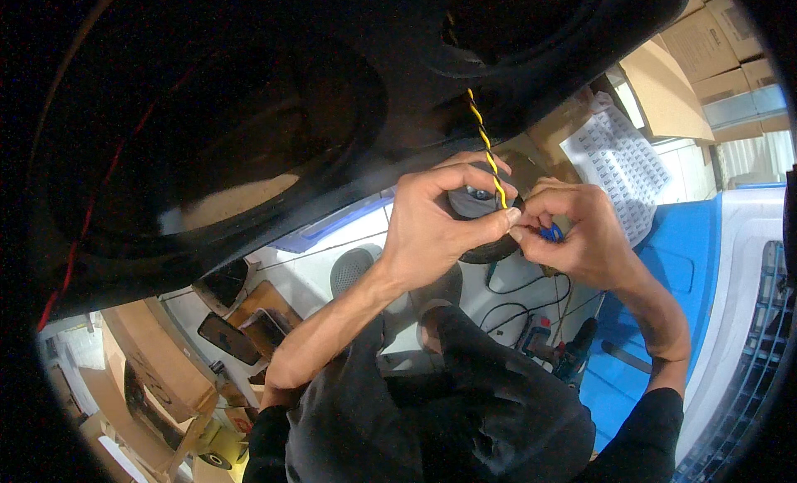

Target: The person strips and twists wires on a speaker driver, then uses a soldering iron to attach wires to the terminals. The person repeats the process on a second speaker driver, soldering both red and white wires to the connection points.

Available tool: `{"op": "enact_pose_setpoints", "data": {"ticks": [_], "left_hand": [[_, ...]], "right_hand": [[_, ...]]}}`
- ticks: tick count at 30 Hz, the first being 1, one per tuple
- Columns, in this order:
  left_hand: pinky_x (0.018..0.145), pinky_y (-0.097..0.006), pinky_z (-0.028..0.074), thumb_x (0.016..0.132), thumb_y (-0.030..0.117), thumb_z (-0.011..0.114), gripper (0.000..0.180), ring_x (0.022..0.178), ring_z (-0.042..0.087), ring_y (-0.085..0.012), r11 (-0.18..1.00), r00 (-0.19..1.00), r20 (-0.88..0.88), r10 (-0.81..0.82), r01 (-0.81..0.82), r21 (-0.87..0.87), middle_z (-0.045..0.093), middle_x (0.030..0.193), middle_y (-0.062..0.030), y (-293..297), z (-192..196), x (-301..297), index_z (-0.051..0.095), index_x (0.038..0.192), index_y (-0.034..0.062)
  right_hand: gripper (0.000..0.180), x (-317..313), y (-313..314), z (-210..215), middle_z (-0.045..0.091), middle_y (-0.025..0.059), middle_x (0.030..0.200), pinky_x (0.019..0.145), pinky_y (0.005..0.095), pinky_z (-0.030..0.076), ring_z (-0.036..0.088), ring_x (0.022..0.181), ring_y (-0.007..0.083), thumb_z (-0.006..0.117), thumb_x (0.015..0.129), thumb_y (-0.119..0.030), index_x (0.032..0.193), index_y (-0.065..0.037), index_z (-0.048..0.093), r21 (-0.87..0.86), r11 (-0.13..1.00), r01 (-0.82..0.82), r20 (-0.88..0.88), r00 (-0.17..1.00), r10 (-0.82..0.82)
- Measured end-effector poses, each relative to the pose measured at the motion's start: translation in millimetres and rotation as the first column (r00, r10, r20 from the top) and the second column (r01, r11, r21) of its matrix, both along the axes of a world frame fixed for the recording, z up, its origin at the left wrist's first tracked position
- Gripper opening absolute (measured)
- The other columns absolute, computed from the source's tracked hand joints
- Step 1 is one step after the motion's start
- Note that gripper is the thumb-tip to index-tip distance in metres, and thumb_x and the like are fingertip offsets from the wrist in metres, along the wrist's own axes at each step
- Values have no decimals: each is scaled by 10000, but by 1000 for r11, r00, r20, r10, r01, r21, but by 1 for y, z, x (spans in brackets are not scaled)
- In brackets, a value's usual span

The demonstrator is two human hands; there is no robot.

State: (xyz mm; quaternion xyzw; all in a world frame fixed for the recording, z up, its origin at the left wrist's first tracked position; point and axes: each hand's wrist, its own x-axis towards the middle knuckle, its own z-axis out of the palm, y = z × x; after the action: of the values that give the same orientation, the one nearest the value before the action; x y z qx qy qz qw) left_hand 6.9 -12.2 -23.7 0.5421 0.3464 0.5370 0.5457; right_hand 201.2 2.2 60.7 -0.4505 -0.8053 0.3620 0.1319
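Observation:
A twisted yellow-and-black wire (484,140) hangs from an opening in the large black panel (407,126) overhead. My left hand (418,225) is closed, thumb and fingers pinching the wire's lower end. Those same fingers lie around a round black part with a grey middle (471,204), seemingly a small speaker, mostly hidden by the hand. Close against the left thumb, my right hand (581,227) is closed in a pinch at the wire end. A small blue piece (551,232) shows between the right fingers; its kind is unclear.
A red wire (106,171) runs along the panel's left side. Below on the tiled floor lie a power drill (541,338), black cables (506,308) and a phone (230,338). Cardboard boxes (154,362) stand at left, a blue plastic surface (677,263) at right.

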Motion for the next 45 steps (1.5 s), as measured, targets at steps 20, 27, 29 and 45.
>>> {"op": "enact_pose_setpoints", "data": {"ticks": [20,27,29,45], "left_hand": [[900,-303,495,762,62,796,185,1054,634,-177,998,999,-13,39,-38,55,676,1110,-130,1,1,4,722,911,-19],[921,-321,486,761,72,798,187,1068,634,-193,1000,1000,5,23,-23,16,675,1110,-134,0,0,3,721,906,-16],[919,-320,485,762,73,798,187,1068,634,-196,999,1000,8,23,-24,29,672,1116,-135,1,-1,4,720,907,-16],[889,-303,487,746,62,794,189,1033,636,-186,987,998,-37,55,-49,152,653,1113,-107,5,-4,1,713,906,1]], "right_hand": [[158,-7,-8,4,577,132,691,576,365,436,558,615,234,716,770,-96,767,28,618,19,998,66,45,997,-67],[179,-12,-15,-10,506,136,680,578,381,374,491,608,238,659,812,-65,737,38,533,102,991,87,-1,996,-87],[175,-14,-19,-10,506,152,691,582,396,375,496,620,271,654,823,-66,762,41,531,120,987,106,21,994,-110],[131,-20,-22,-7,587,215,845,724,498,420,561,824,412,614,858,-81,887,33,556,232,972,36,224,971,-89]]}}
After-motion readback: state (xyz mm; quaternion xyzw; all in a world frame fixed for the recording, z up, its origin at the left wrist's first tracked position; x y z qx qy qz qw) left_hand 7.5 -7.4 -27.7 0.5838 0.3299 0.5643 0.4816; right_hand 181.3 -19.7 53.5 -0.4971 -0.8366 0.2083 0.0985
